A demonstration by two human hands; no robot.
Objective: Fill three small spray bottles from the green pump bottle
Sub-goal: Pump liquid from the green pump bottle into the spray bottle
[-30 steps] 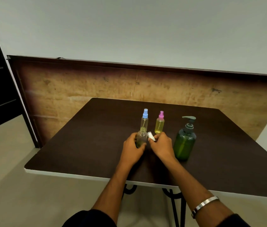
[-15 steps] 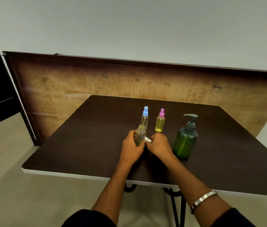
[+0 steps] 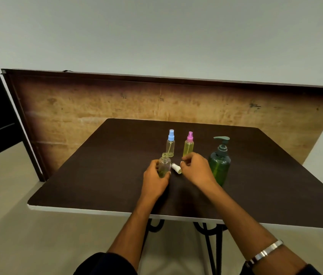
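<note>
While your left hand grips the uncapped bottle upright on the counter, your right hand hovers loosely curled, holding nothing, over the white cap lying beside it. Near your right wrist stands the pump bottle.

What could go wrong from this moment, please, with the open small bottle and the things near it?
1. The open bottle has no top, and only the left hand holds it; a tilt could spill the little liquid in it.
2. The white spray cap lies on its side on the table beside the right hand; it could roll or be knocked away.
3. The green pump bottle stands close to the right wrist; a careless move could tip it.
</note>
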